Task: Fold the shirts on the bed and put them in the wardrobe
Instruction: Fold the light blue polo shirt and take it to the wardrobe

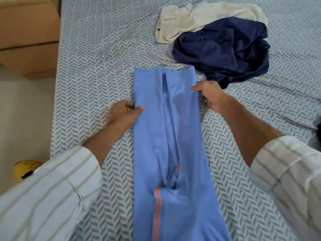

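Light blue shirt (166, 136) lies lengthwise on the bed (97, 58), sides already folded in to a narrow strip w/ orange stripes near the close end. Left hand (124, 114) pinches the left edge, thumb on top, fingers (129, 106) curled under the cloth. Right hand (211, 96) is at the right edge near the far end, thumb on the fabric; rest of its fingers are hidden behind the hand, so looks like a grip but can't confirm how tight.

Step imo: squaring the strip before the crosswise fold. Roughly a third in at best, since navy shirt (224, 49) and cream shirt (199, 16) sit crumpled beyond, touching each other, unfolded. Wardrobe not in view.

Risks:
- centre overlap is loose and bunched mid-strip; lifting the far end prob lets the tucked sides slide out
- hands sit at diff distances along the strip, so uneven pull = skewed fold
- navy shirt lies just beside the right hand, could snag and drag along
- soft knit, no stiffness, will sag if carried one-handed
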